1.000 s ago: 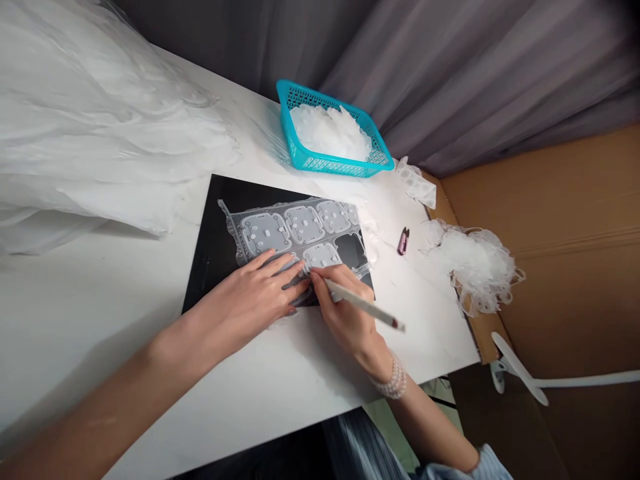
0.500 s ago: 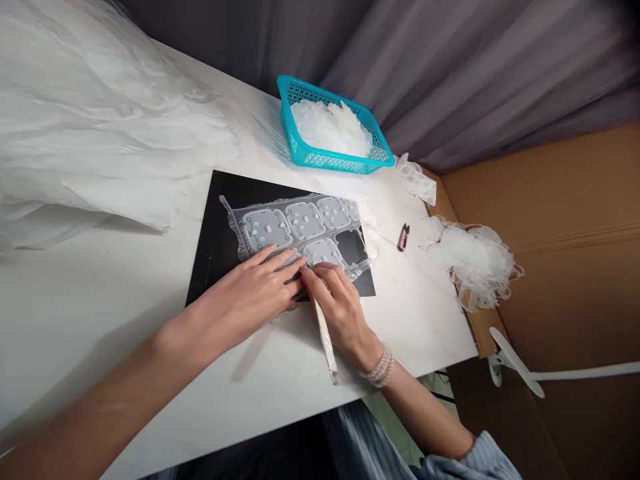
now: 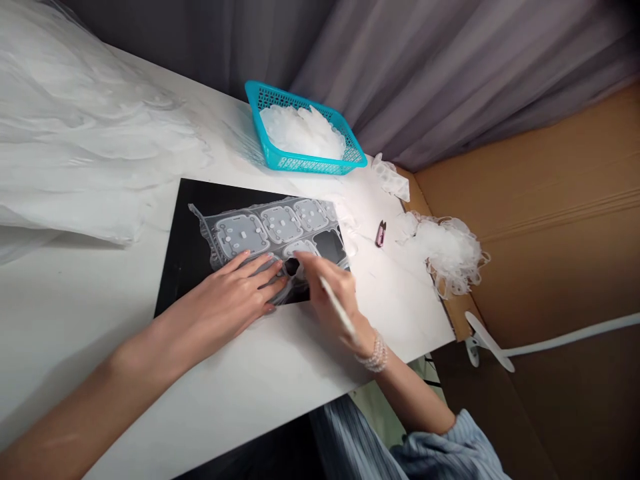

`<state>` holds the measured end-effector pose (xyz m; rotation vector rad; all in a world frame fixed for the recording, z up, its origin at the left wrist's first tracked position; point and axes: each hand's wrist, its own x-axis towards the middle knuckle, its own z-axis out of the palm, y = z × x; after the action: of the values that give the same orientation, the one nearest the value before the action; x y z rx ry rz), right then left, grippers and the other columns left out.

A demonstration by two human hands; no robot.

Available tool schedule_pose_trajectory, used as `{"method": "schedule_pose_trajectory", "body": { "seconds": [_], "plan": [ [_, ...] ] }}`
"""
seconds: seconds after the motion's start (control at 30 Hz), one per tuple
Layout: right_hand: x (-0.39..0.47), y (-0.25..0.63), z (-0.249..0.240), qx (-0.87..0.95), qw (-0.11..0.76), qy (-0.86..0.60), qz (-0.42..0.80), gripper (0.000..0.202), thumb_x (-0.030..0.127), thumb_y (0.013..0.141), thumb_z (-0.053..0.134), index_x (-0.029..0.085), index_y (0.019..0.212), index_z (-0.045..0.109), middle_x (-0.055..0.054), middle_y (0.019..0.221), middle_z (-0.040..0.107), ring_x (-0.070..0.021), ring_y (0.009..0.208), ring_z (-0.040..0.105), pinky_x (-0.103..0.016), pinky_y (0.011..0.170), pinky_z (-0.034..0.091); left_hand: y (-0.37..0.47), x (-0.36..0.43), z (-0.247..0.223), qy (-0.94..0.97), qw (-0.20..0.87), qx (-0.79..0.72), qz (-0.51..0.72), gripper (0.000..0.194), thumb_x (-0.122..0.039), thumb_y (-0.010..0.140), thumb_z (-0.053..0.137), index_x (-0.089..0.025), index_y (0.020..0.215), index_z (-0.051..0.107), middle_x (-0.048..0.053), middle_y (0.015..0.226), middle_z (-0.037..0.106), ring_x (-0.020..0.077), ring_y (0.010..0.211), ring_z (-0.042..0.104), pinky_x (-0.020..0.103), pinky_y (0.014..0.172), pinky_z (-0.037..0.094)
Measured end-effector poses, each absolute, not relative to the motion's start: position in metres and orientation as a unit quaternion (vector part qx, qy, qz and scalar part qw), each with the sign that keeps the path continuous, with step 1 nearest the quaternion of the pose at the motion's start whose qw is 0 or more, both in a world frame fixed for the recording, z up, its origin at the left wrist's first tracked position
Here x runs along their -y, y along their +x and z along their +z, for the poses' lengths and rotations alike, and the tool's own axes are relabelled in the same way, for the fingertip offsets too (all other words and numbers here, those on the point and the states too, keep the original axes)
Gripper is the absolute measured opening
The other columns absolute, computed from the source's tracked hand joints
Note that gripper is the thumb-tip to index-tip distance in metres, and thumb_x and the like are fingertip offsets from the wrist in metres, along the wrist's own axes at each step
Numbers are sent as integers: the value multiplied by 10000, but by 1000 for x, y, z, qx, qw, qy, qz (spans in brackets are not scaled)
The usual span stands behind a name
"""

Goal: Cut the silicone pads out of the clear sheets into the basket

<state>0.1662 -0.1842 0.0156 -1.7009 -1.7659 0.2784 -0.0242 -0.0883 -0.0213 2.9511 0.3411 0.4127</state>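
Your left hand (image 3: 237, 290) rests flat, with spread fingers, on the translucent molded sheet (image 3: 281, 225), which lies beneath and ahead of both hands; your right hand (image 3: 343, 288) holds a slim pen-like tool (image 3: 339, 309).

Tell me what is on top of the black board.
On the black board lies a translucent molded sheet with rounded panels. Parts beneath the left hand and right hand are covered and cannot be seen.

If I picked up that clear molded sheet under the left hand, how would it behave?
The clear molded sheet would probably flop, since its edges look wavy. It's likely light for its size, looking thin and see-through over the black mat. It may bend most around the rectangular opening, where only a narrow border shows.
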Motion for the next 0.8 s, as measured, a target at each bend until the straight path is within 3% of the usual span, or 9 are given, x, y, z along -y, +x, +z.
{"method": "schedule_pose_trajectory", "body": {
  "seconds": [0.17, 0.23, 0.4, 0.53, 0.7, 0.8],
  "plan": [
    [189, 266, 27, 348, 589, -690, 234, 222, 279, 925, 665, 180, 1119, 707, -64, 950, 751, -132, 819, 734, -257, 781, 633, -25, 85, -26, 981, 82, -103, 140, 359, -272, 1002, 476, -202, 1316, 634, 91, 1448, 590, 296, 1371, 503, 497, 1172, 315],
    [198, 318, 28, 195, 639, -682, 297, 227, 215, 838, 750, 158, 1054, 711, -49, 841, 742, -121, 718, 721, -209, 680, 634, -25, 85, -29, 982, 84, -102, 137, 365, -274, 1001, 478, -206, 1326, 628, 86, 1462, 577, 294, 1374, 501, 498, 1179, 308],
    [236, 392, 22, 123, 662, -677, 296, 141, 139, 766, 792, 180, 794, 660, 43, 608, 617, -68, 517, 614, -126, 563, 594, -28, 81, -34, 977, 101, -108, 150, 368, -296, 998, 480, -233, 1325, 637, 69, 1462, 579, 285, 1394, 482, 500, 1197, 295],
    [253, 381, 30, 121, 689, -645, 309, 245, 181, 734, 825, 179, 949, 707, 67, 625, 592, -53, 519, 587, -138, 641, 616, -29, 74, -17, 968, 174, -111, 146, 340, -358, 995, 480, -310, 1275, 667, -4, 1397, 639, 230, 1359, 524, 423, 1152, 403],
    [224, 325, 61, 173, 699, -574, 390, 246, 226, 776, 798, 193, 1002, 706, 70, 641, 591, -69, 627, 642, -200, 742, 634, -3, 77, 28, 882, 327, -283, 189, 358, -447, 984, 453, -270, 976, 765, 4, 1068, 783, 246, 1125, 680, 329, 882, 588],
    [196, 286, 78, 219, 657, -552, 465, 220, 276, 811, 756, 212, 1012, 693, 80, 582, 563, -89, 629, 659, -211, 686, 633, 18, 84, 48, 761, 511, -353, 187, 406, -544, 896, 591, -266, 1162, 723, 28, 1159, 766, 246, 1062, 722, 313, 845, 622]
  ]
}}
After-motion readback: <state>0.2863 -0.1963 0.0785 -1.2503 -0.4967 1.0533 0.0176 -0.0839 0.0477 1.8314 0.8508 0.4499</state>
